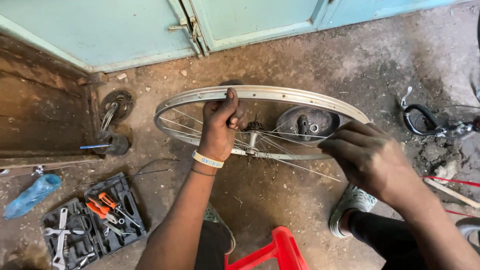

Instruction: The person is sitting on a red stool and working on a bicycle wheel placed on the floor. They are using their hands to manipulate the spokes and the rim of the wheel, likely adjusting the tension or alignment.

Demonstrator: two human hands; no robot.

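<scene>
Close in, by the red stool (280, 250) & the open tool case (95, 220), the left hand (222, 125) is shut tight round the top of the bike wheel rim (280, 93), which stands on edge on the dirt floor (280, 195). The right hand (365, 157) is half curled, fingertips pinching a thin spoke (300, 169) near the low side of the rim. If the left grip slips, the wheel could tip over, & a hard tug could bend the spoke or poke a finger; farther back, the dish of small parts (307, 122) could get knocked.
</scene>
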